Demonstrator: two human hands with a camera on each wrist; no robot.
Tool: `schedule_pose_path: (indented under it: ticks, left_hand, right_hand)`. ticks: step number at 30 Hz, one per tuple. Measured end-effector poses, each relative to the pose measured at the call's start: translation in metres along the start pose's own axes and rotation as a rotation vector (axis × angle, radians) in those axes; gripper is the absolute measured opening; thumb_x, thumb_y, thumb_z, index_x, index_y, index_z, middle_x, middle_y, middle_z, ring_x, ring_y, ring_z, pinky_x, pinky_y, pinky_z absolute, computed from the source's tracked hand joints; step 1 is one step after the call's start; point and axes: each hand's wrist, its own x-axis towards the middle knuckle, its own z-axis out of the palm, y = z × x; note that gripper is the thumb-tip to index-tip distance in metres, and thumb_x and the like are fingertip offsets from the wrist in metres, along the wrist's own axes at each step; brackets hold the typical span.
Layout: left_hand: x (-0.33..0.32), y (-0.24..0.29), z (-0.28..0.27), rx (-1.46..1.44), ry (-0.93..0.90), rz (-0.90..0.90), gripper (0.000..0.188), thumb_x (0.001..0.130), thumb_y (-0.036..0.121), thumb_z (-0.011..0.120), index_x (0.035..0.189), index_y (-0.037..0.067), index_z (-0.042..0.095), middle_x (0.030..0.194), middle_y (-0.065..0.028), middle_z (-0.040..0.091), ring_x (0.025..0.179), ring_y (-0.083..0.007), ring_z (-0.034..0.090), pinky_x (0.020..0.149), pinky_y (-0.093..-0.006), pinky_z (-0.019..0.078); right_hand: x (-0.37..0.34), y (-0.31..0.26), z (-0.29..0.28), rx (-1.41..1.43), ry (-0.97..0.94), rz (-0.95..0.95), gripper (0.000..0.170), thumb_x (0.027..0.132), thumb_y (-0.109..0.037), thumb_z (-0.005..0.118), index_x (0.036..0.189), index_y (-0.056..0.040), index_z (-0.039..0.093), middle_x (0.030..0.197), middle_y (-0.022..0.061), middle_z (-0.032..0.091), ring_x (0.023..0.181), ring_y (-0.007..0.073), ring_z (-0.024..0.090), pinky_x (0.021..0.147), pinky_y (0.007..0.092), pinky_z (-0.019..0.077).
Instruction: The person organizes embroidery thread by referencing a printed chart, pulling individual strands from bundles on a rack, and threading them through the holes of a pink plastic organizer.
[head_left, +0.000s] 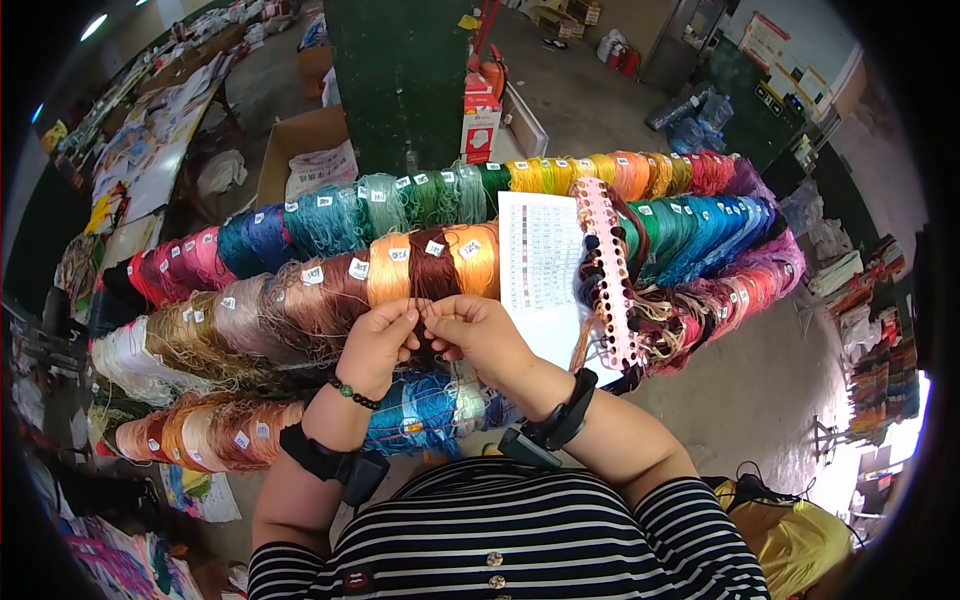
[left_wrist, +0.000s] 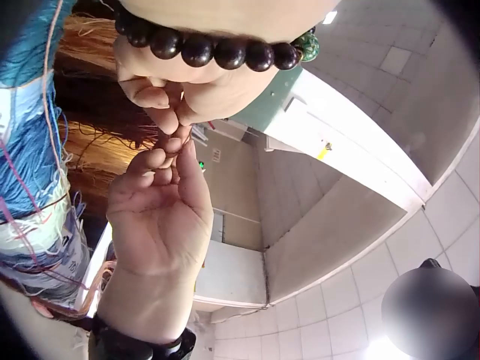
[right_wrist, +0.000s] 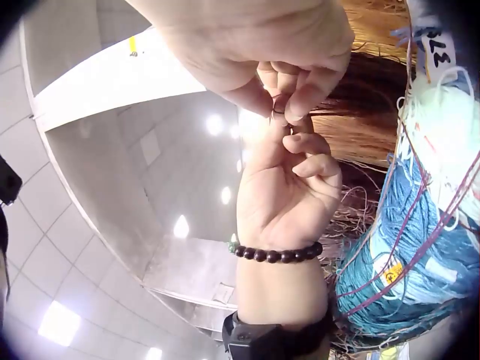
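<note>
In the head view my left hand (head_left: 378, 345) and right hand (head_left: 482, 335) meet fingertip to fingertip in front of a dark brown thread skein (head_left: 433, 268). Both hands pinch a thin dark thread (right_wrist: 279, 106), which loops by the fingertips in the right wrist view. Orange skeins (head_left: 390, 268) with numbered paper tags flank the brown one. Below the hands lies a blue skein (head_left: 412, 405). To the right, a pink card with holes (head_left: 604, 270) carries short thread tufts and overlaps a printed chart sheet (head_left: 535, 250).
Rows of colored, tagged skeins span the rack, with green skeins (head_left: 430, 200) at the back and tan ones (head_left: 200, 440) in front. Behind stand a dark green pillar (head_left: 395, 80) and a cardboard box (head_left: 300, 140). A cluttered table (head_left: 165, 150) is at the far left.
</note>
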Motion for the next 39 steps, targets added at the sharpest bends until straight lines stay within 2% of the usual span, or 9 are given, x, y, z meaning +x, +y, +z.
schedule_pose_path:
  ticks: [16, 22, 25, 28, 31, 34, 37, 39]
  left_hand:
    - [-0.003, 0.003, 0.013, 0.014, 0.080, -0.011, 0.026, 0.092, 0.011, 0.057, 0.115, -0.001, 0.063, 0.087, 0.0026, 0.063, 0.070, -0.0018, 0.051, 0.056, -0.0151, 0.0377]
    - [-0.006, 0.000, 0.009, -0.037, 0.094, -0.030, 0.023, 0.093, 0.008, 0.056, 0.114, 0.000, 0.061, 0.090, 0.0008, 0.065, 0.078, -0.0047, 0.059, 0.064, -0.0160, 0.0448]
    - [-0.008, 0.002, 0.011, -0.049, 0.117, -0.045, 0.026, 0.094, 0.012, 0.055, 0.117, 0.001, 0.061, 0.094, -0.0004, 0.065, 0.079, -0.0054, 0.060, 0.066, -0.0172, 0.0461]
    - [-0.006, 0.001, 0.011, -0.124, 0.052, -0.039, 0.028, 0.095, 0.014, 0.053, 0.118, 0.001, 0.061, 0.093, -0.0008, 0.065, 0.074, -0.0040, 0.057, 0.063, -0.0176, 0.0438]
    - [-0.004, 0.004, 0.012, -0.004, 0.051, -0.055, 0.026, 0.096, 0.016, 0.051, 0.116, 0.002, 0.060, 0.093, -0.0004, 0.065, 0.068, -0.0029, 0.051, 0.058, -0.0171, 0.0396]
    - [-0.002, -0.003, 0.007, -0.034, -0.032, -0.005, 0.023, 0.097, 0.018, 0.050, 0.111, 0.004, 0.062, 0.093, 0.0002, 0.064, 0.063, -0.0021, 0.044, 0.054, -0.0170, 0.0346]
    - [-0.007, -0.005, 0.016, 0.097, 0.110, 0.105, 0.020, 0.097, 0.016, 0.050, 0.107, 0.003, 0.062, 0.094, -0.0016, 0.065, 0.070, -0.0036, 0.053, 0.056, -0.0179, 0.0404]
    - [-0.011, -0.010, 0.023, 0.225, 0.049, 0.117, 0.019, 0.097, 0.013, 0.050, 0.107, 0.001, 0.061, 0.095, -0.0027, 0.065, 0.078, -0.0067, 0.058, 0.060, -0.0191, 0.0445]
  right_hand:
    - [-0.006, 0.002, -0.006, -0.115, 0.038, -0.024, 0.012, 0.093, -0.014, 0.059, 0.097, -0.0049, 0.065, 0.084, -0.0013, 0.065, 0.070, 0.0055, 0.056, 0.063, 0.0188, 0.0458]
    - [-0.006, 0.003, -0.008, -0.120, 0.030, -0.057, 0.011, 0.093, -0.013, 0.058, 0.097, -0.0050, 0.065, 0.084, -0.0015, 0.064, 0.069, 0.0057, 0.056, 0.062, 0.0184, 0.0457]
    - [-0.005, 0.004, -0.009, -0.121, 0.045, -0.045, 0.011, 0.093, -0.013, 0.059, 0.098, -0.0048, 0.065, 0.084, -0.0010, 0.064, 0.069, 0.0056, 0.056, 0.061, 0.0183, 0.0458]
    - [-0.006, 0.004, -0.007, -0.112, 0.014, -0.048, 0.013, 0.093, -0.012, 0.058, 0.101, -0.0042, 0.065, 0.086, -0.0002, 0.065, 0.070, 0.0058, 0.056, 0.062, 0.0187, 0.0459]
    - [-0.007, 0.010, -0.005, -0.161, -0.013, -0.116, 0.014, 0.092, -0.012, 0.059, 0.098, -0.0029, 0.067, 0.084, 0.0003, 0.065, 0.069, 0.0054, 0.056, 0.061, 0.0190, 0.0452]
    - [-0.008, 0.014, -0.008, -0.599, 0.097, -0.438, 0.018, 0.092, -0.018, 0.061, 0.092, -0.0014, 0.069, 0.077, 0.0005, 0.064, 0.064, 0.0053, 0.054, 0.059, 0.0195, 0.0439]
    - [-0.005, -0.010, -0.012, -0.482, 0.234, -0.301, 0.024, 0.091, -0.022, 0.062, 0.084, -0.0004, 0.069, 0.069, 0.0007, 0.061, 0.059, 0.0055, 0.052, 0.055, 0.0205, 0.0425]
    - [0.007, -0.021, -0.011, -0.435, 0.137, -0.167, 0.025, 0.092, -0.023, 0.062, 0.083, -0.0001, 0.068, 0.067, 0.0005, 0.060, 0.057, 0.0059, 0.051, 0.053, 0.0212, 0.0413]
